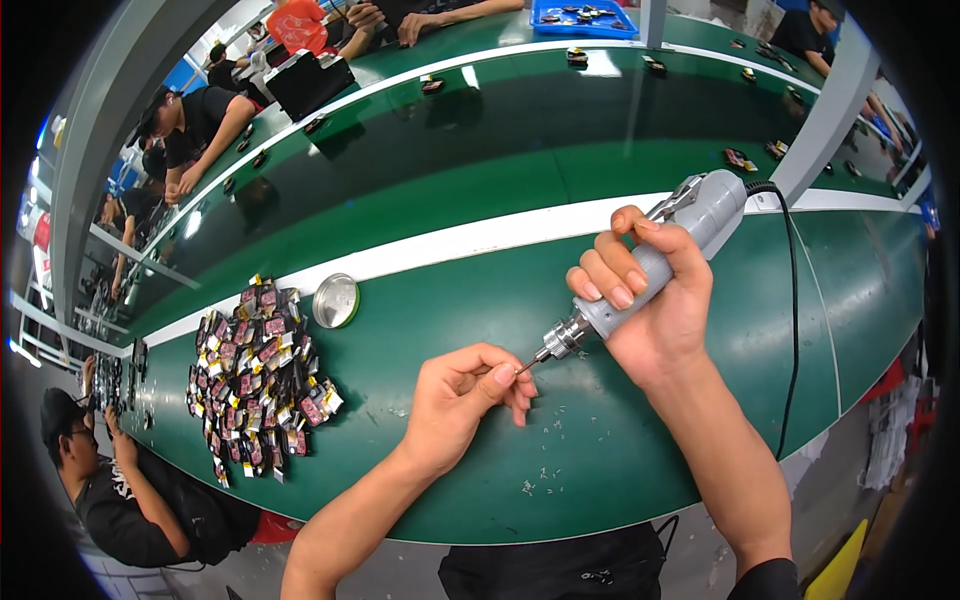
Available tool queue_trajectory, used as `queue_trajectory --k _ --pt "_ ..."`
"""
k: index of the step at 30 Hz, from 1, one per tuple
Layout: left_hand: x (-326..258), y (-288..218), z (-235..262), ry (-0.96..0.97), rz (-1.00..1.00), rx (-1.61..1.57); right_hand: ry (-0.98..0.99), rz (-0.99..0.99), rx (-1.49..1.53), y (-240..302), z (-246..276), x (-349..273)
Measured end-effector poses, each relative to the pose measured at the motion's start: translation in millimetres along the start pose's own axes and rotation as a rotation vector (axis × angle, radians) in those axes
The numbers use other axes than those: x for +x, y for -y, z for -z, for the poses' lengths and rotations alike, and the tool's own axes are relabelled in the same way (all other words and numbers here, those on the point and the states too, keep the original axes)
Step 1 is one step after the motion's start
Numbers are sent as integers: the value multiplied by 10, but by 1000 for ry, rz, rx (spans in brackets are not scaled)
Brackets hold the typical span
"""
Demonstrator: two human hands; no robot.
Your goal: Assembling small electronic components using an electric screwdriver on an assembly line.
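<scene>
The grey corded screwdriver (712, 212) is well to the right of the pile of small devices (262, 375), tilted so that its metal nose (566, 336) and slim bit (532, 361) point down toward the pile's side. You have your right hand (662, 305) wrapped around the grey body, fingers curled over it, with the metal lever (677, 197) just above your fingers. Your left hand (450, 400), between the pile and the tool, pinches thumb and forefinger together at the bit's tip; whether a tiny part sits between those fingertips, you cannot tell. The black cord (795, 330) drops from the tool's rear end, on the side farthest from the pile.

Under your hands, to the right of the pile, small pale pieces (528, 488) lie scattered on the green worktop (640, 490). A round metal dish (336, 300) sits just beside the pile, at its upper right. Beyond the pile runs a white rail (480, 240), then the dark green belt (480, 165) with a few devices spaced along it. A blue tray (600, 33) stands farther beyond. To the pile's left sits a co-worker (135, 505) in black.
</scene>
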State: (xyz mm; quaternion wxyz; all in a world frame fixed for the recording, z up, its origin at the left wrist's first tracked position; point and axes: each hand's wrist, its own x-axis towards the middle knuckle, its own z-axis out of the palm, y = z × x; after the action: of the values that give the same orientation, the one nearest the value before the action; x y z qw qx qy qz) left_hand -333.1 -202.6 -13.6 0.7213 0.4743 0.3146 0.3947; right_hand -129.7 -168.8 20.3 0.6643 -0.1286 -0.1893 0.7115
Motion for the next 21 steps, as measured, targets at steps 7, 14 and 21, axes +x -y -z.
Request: queue_trajectory --k 7,14,21 --pt "3 9 14 13 -9 11 -6 6 -25 -16 -10 -5" --pt "-6 6 0 -8 -1 16 -47 62 -56 -38 -57 -33" --pt "-6 6 10 -13 1 17 -75 90 -61 -50 -77 -42"
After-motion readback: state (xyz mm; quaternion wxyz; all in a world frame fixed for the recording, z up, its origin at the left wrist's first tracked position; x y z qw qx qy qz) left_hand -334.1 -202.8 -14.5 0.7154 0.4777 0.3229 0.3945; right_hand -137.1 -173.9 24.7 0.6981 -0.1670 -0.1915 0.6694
